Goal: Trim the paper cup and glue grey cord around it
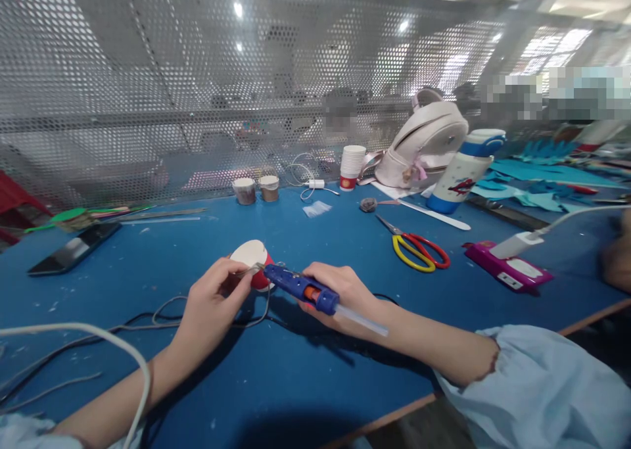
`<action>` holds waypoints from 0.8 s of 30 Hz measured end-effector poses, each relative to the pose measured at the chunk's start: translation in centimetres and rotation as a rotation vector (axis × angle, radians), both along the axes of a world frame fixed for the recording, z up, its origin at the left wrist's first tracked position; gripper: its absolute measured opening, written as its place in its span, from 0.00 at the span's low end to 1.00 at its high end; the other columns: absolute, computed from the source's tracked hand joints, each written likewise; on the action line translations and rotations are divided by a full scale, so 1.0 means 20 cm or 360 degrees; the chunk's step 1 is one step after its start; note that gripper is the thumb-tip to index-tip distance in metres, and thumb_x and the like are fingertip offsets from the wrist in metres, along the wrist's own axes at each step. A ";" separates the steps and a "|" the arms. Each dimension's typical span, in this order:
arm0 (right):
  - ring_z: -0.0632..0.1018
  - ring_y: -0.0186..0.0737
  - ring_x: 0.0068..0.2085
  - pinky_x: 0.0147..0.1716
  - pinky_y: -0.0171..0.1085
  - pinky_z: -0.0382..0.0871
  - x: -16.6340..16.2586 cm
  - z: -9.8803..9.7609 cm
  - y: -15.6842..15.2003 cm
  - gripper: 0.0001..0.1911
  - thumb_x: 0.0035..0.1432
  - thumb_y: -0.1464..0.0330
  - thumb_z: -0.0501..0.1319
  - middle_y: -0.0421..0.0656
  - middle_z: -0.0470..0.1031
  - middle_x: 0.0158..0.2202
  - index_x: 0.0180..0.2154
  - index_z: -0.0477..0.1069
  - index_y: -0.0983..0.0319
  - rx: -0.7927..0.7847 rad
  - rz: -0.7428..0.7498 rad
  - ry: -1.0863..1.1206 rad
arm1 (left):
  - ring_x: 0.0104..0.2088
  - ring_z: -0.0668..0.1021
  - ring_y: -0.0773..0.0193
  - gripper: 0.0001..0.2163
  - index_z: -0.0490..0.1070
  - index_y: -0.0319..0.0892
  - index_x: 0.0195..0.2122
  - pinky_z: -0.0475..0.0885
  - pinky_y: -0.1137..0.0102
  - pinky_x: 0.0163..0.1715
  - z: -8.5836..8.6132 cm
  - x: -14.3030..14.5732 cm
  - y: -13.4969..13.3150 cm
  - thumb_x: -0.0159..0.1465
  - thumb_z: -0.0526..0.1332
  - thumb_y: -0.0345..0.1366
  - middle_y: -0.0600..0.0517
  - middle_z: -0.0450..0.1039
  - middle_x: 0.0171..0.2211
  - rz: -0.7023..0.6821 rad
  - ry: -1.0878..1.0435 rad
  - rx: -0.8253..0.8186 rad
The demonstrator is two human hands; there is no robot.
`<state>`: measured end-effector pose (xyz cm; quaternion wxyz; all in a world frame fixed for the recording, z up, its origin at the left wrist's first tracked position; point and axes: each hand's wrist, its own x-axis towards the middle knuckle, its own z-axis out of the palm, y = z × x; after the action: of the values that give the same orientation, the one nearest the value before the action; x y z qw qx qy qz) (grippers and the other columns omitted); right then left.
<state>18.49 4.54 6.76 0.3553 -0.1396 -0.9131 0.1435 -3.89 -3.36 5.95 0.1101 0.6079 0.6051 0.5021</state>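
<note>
A blue hot glue gun (296, 286) is wrapped in my right hand (340, 291), a clear glue stick (362, 319) jutting from its back end. Its nozzle points left and meets the spot where my left hand (217, 294) pinches the end of a grey cord (257, 266). Directly behind the fingertips is a red and white paper cup (249, 253), its pale round face tilted up toward me. The fingers cover part of the cup, and I cannot tell whether they also touch it. More grey cord (259, 319) loops over the blue table below.
Scissors (414, 248), a purple power strip (510, 268) and a white bottle (461, 173) stand or lie to the right. A phone (73, 248) lies left. Behind are stacked paper cups (351, 167), two small tubs (256, 190) and a backpack (424, 143). A white cable (133, 350) crosses my left forearm.
</note>
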 end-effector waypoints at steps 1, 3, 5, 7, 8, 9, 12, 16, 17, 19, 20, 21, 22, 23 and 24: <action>0.73 0.34 0.27 0.26 0.32 0.64 0.00 0.00 0.00 0.06 0.60 0.66 0.57 0.44 0.76 0.31 0.38 0.66 0.61 0.0016 0.0003 -0.0007 | 0.25 0.73 0.67 0.08 0.73 0.43 0.32 0.70 0.72 0.26 0.00 0.00 0.00 0.62 0.62 0.42 0.53 0.71 0.29 -0.0005 -0.0004 0.0000; 0.73 0.34 0.27 0.26 0.32 0.64 0.00 -0.01 0.00 0.06 0.60 0.66 0.57 0.44 0.76 0.31 0.38 0.66 0.61 0.0072 0.0020 -0.0023 | 0.25 0.73 0.67 0.08 0.73 0.43 0.32 0.70 0.72 0.26 0.00 0.00 0.00 0.62 0.61 0.42 0.53 0.71 0.29 -0.0020 -0.0007 0.0002; 0.73 0.35 0.27 0.25 0.32 0.64 0.00 -0.02 0.00 0.06 0.59 0.67 0.57 0.44 0.76 0.31 0.39 0.66 0.62 0.0131 0.0030 -0.0036 | 0.25 0.73 0.67 0.08 0.73 0.43 0.32 0.70 0.72 0.26 0.01 0.00 0.00 0.62 0.61 0.42 0.53 0.71 0.29 -0.0033 -0.0002 0.0003; 0.74 0.36 0.27 0.25 0.32 0.63 0.00 -0.02 0.00 0.07 0.59 0.66 0.58 0.45 0.76 0.31 0.39 0.66 0.62 0.0166 0.0025 -0.0045 | 0.26 0.73 0.67 0.08 0.72 0.44 0.31 0.70 0.72 0.27 0.01 0.00 0.00 0.62 0.61 0.42 0.53 0.71 0.29 -0.0038 -0.0008 -0.0003; 0.74 0.36 0.28 0.25 0.32 0.63 0.00 -0.02 0.00 0.08 0.59 0.66 0.58 0.45 0.76 0.31 0.40 0.66 0.62 0.0171 0.0014 -0.0048 | 0.25 0.72 0.67 0.08 0.72 0.44 0.31 0.69 0.72 0.26 0.01 0.01 0.00 0.62 0.61 0.42 0.54 0.71 0.29 -0.0034 -0.0016 -0.0007; 0.74 0.36 0.28 0.26 0.32 0.63 0.00 -0.02 0.00 0.08 0.59 0.66 0.58 0.45 0.76 0.31 0.40 0.66 0.62 0.0173 0.0001 -0.0048 | 0.25 0.72 0.67 0.08 0.72 0.44 0.31 0.69 0.72 0.26 0.01 0.01 0.00 0.61 0.61 0.43 0.54 0.71 0.28 -0.0026 -0.0025 -0.0010; 0.75 0.36 0.29 0.27 0.33 0.64 0.01 -0.02 0.01 0.07 0.59 0.67 0.58 0.45 0.76 0.32 0.40 0.65 0.61 0.0168 -0.0029 -0.0040 | 0.23 0.71 0.68 0.09 0.72 0.44 0.32 0.66 0.72 0.24 0.01 0.01 0.00 0.61 0.62 0.43 0.55 0.70 0.26 -0.0006 -0.0036 -0.0026; 0.74 0.36 0.28 0.26 0.32 0.63 0.00 -0.03 0.01 0.07 0.59 0.67 0.58 0.44 0.76 0.31 0.40 0.66 0.62 0.0190 -0.0019 -0.0017 | 0.23 0.71 0.68 0.09 0.72 0.43 0.31 0.66 0.72 0.24 0.02 0.01 0.00 0.61 0.62 0.43 0.55 0.69 0.26 -0.0019 -0.0055 -0.0029; 0.74 0.36 0.28 0.25 0.33 0.63 0.00 -0.03 0.00 0.07 0.59 0.66 0.58 0.44 0.76 0.31 0.40 0.66 0.62 0.0205 -0.0009 -0.0014 | 0.23 0.71 0.68 0.09 0.72 0.43 0.31 0.67 0.72 0.24 0.02 0.01 0.00 0.61 0.61 0.43 0.55 0.69 0.27 -0.0028 -0.0062 -0.0026; 0.74 0.36 0.28 0.25 0.33 0.62 0.00 -0.04 0.00 0.08 0.59 0.66 0.58 0.45 0.76 0.31 0.40 0.66 0.62 0.0234 0.0016 -0.0023 | 0.23 0.71 0.68 0.08 0.72 0.43 0.31 0.68 0.71 0.25 0.02 0.01 0.00 0.61 0.61 0.42 0.55 0.70 0.27 -0.0046 -0.0074 -0.0029; 0.74 0.36 0.28 0.25 0.33 0.62 0.00 -0.04 0.00 0.08 0.59 0.66 0.58 0.45 0.76 0.31 0.40 0.66 0.62 0.0239 0.0019 -0.0030 | 0.23 0.72 0.68 0.08 0.72 0.43 0.31 0.68 0.71 0.25 0.02 0.02 0.00 0.61 0.61 0.43 0.55 0.70 0.27 -0.0049 -0.0083 -0.0033; 0.74 0.36 0.28 0.25 0.33 0.63 0.00 -0.04 0.00 0.08 0.59 0.66 0.58 0.45 0.76 0.32 0.40 0.66 0.62 0.0236 0.0017 -0.0032 | 0.23 0.72 0.68 0.09 0.72 0.43 0.31 0.68 0.71 0.25 0.02 0.02 0.00 0.61 0.61 0.43 0.55 0.70 0.27 -0.0046 -0.0095 -0.0040; 0.74 0.36 0.28 0.26 0.33 0.63 0.00 -0.03 0.00 0.08 0.59 0.66 0.58 0.45 0.76 0.32 0.40 0.66 0.62 0.0222 0.0010 -0.0032 | 0.23 0.72 0.68 0.09 0.72 0.43 0.31 0.68 0.71 0.25 0.03 0.02 0.00 0.61 0.61 0.44 0.55 0.70 0.26 -0.0041 -0.0107 -0.0053; 0.74 0.36 0.28 0.26 0.33 0.63 0.00 -0.03 0.00 0.08 0.59 0.66 0.58 0.45 0.76 0.32 0.40 0.66 0.62 0.0198 -0.0005 -0.0024 | 0.22 0.72 0.68 0.10 0.72 0.43 0.30 0.67 0.72 0.24 0.03 0.02 -0.01 0.61 0.62 0.44 0.55 0.70 0.25 -0.0036 -0.0118 -0.0066; 0.74 0.36 0.28 0.26 0.32 0.63 0.01 -0.02 0.01 0.08 0.59 0.66 0.58 0.44 0.76 0.31 0.40 0.66 0.62 0.0165 -0.0021 -0.0014 | 0.22 0.71 0.68 0.10 0.72 0.43 0.30 0.67 0.72 0.24 0.03 0.02 -0.01 0.60 0.62 0.45 0.56 0.69 0.24 -0.0033 -0.0128 -0.0077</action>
<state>18.65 4.68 6.31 0.3590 -0.1278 -0.9199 0.0931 -3.53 -3.48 6.56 0.1541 0.5906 0.6059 0.5103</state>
